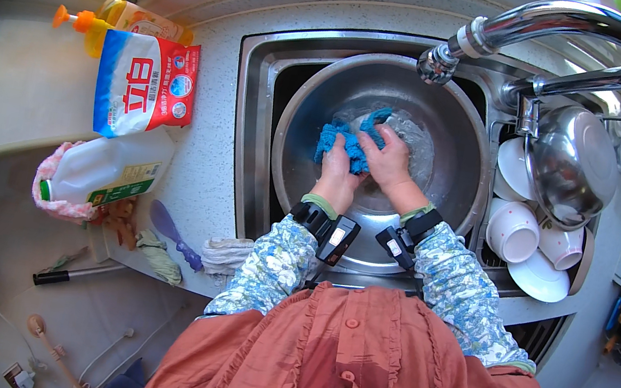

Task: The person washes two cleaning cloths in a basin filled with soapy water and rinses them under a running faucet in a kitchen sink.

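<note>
Both hands hold a blue knitted cloth (337,139) over a wide stainless steel basin (306,107) that sits in the kitchen sink (250,140). Under the cloth's lower edge, my left hand (340,175) grips it with the thumb on top. My right hand (389,159) pinches its upper right part between thumb and fingers. Something whitish shows behind the cloth, too hidden to name. The bottom of the basin looks wet, with what seems to be a little water in it.
A chrome faucet (570,28) arches over the basin's upper right. Right of it, a steel bowl (577,163), cups (514,232) and plates (540,276) fill a rack. At left stand a detergent bag (145,87), a pump bottle (95,34) and a white jug (110,165).
</note>
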Tool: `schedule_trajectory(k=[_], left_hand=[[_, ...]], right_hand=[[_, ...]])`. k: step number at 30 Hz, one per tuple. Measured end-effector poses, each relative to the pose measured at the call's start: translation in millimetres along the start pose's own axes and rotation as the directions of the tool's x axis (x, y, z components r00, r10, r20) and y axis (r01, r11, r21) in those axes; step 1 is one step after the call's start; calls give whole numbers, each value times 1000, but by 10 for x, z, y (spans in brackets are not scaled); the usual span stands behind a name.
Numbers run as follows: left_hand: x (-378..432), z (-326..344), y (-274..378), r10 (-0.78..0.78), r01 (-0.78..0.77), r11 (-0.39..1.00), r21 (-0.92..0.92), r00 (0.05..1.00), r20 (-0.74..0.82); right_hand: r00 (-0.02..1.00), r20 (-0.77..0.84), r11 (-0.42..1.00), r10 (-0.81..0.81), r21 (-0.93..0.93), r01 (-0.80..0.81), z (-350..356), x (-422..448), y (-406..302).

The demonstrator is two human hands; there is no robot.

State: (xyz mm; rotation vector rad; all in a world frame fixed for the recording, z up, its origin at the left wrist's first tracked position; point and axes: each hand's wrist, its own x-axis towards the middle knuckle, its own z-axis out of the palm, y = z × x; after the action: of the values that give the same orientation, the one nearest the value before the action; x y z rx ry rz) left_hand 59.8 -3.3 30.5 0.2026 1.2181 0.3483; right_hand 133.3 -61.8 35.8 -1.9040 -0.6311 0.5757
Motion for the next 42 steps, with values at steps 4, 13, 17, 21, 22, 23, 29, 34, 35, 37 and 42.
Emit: schedule_trajectory(k=[4,13,17,21,22,23,29,34,35,37,42], left_hand=[[-46,-89,-45,-10,-17,987,159,986,169],[-448,95,63,-139,97,977,192,966,217],[-108,-149,-76,-176,116,947,301,967,182],[-316,-59,-87,-180,99,915,391,968,175],[-285,-148,-92,-160,87,880,466,980,119],[-153,-314,-143,-150,81,885,459,982,117],[-55,-463,169,547,-603,358,713,754,363],[-98,-170,332,279,-468,736,490,868,410],[-16,-226,298,316,-527,711,467,831,457],[-30,-184,283,354,-537,742,401,822,447],[-69,-106,213,360,-406,900,157,896,259]], right_hand=[[980,165,989,109,-118,-90,28,-103,-513],[984,144,984,107,-154,-85,112,-97,-243],[994,65,974,91,-214,-75,102,8,-71],[995,92,985,23,-172,-7,-94,284,106],[995,102,986,16,-169,2,-114,316,95],[956,282,991,84,74,-109,-142,345,85],[609,774,838,176,207,-505,-476,349,-263],[530,838,899,131,125,-419,-482,328,-306],[522,847,908,96,141,-395,-475,317,-310],[535,839,925,100,120,-362,-566,353,-234],[762,549,752,343,325,-573,-557,281,131]])
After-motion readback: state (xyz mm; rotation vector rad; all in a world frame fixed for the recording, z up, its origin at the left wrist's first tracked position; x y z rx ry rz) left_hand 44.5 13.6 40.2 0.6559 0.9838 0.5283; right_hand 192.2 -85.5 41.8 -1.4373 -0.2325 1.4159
